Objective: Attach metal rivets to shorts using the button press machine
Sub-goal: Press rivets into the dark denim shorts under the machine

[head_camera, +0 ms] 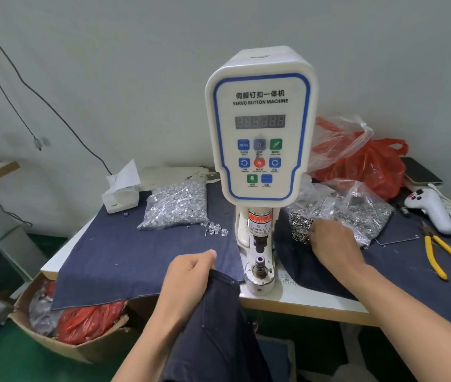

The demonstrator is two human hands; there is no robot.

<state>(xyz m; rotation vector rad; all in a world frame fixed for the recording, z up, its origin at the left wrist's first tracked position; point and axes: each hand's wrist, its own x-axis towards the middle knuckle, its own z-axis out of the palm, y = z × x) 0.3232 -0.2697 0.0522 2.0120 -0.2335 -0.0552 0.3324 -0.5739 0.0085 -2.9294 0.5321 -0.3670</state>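
The white servo button machine stands mid-table, its lower die bare under the punch. My left hand grips the top edge of the dark denim shorts, which hang below the table's front edge just left of the die. My right hand reaches into a loose heap of small metal ring rivets spilling from a clear bag right of the machine; its fingertips are hidden in the heap. A second clear bag of silver rivet studs lies left of the machine, with a few loose studs beside it.
Denim cloth covers the table. Yellow-handled pliers, a white controller, a phone and red plastic bags lie at the right. A tissue box sits back left. A cardboard box of bags stands below left.
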